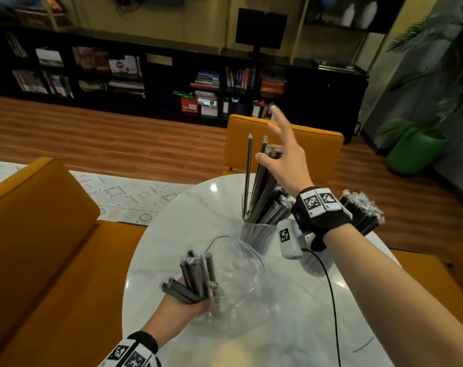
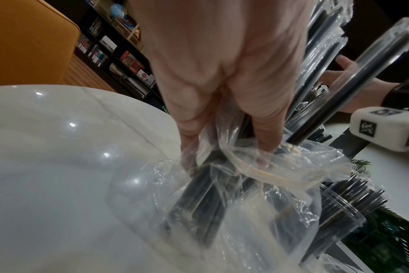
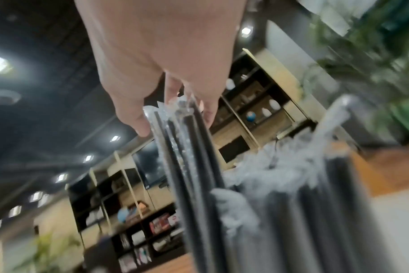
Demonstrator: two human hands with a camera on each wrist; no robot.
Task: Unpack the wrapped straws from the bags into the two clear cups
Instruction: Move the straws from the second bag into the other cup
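My left hand [image 1: 182,311] grips a bundle of wrapped black straws [image 1: 196,276] sticking out of a crumpled clear bag [image 1: 241,282] on the white table. In the left wrist view the fingers [image 2: 264,133] reach inside the bag [image 2: 257,212] around the straws. My right hand [image 1: 268,154] is above a clear cup [image 1: 254,235] that holds several straws. Its thumb and curled fingers pinch the tops of a few of them [image 3: 189,140], with the index finger stretched out. More wrapped straws [image 1: 362,213] stand behind my right wrist; their cup is hidden.
The round marble table [image 1: 172,234] has an orange chair [image 1: 40,234] at its left and another [image 1: 317,144] at the far side. A black cable [image 1: 331,300] runs across the table. A green plant pot [image 1: 413,152] stands at the right.
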